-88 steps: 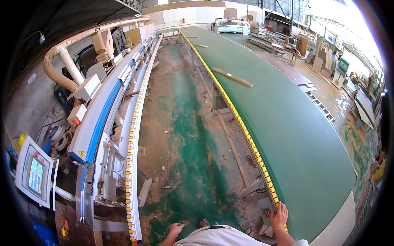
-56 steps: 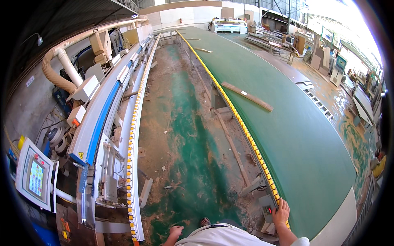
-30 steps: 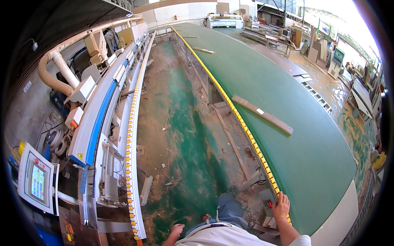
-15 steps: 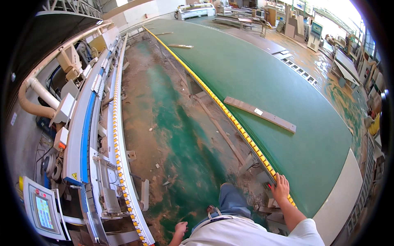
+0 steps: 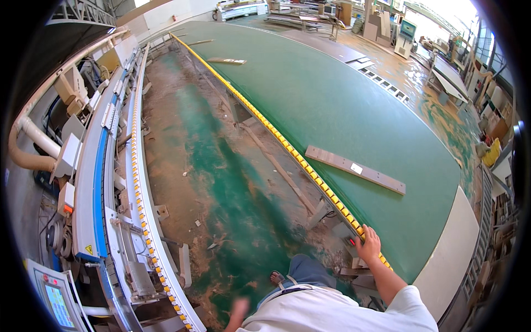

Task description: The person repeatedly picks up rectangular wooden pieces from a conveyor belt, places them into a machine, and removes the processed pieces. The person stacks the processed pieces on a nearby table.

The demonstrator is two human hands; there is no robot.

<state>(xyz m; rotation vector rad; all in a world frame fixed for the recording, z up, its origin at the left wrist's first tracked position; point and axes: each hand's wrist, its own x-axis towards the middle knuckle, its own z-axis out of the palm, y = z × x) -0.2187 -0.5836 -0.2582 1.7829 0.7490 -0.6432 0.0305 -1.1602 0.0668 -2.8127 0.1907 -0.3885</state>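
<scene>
My right hand (image 5: 369, 245) rests on the yellow roller rail (image 5: 301, 161) along the near left edge of a wide green conveyor belt (image 5: 387, 144). Its fingers lie extended over the rollers, holding nothing visible. Just below it, beside the rail, a small red light (image 5: 352, 242) glows. Low beside my body hangs my left hand (image 5: 239, 307), smeared by motion so that its fingers cannot be read. On the belt, beyond my right hand, lies a long brown board strip (image 5: 332, 159) with a white label. A shorter strip (image 5: 218, 60) lies farther off.
A long machine with a blue stripe (image 5: 99, 188) and a second yellow-dotted roller rail (image 5: 138, 205) runs along the left. Its touchscreen panel (image 5: 58, 304) stands near. Between the rails is a dusty green floor (image 5: 221, 182). A pale board (image 5: 451, 238) borders the belt's right end.
The labelled board strip has come nearer along the belt. My view has shifted forward and right. My right hand stays on the rail, while my left hand swings beside me.
</scene>
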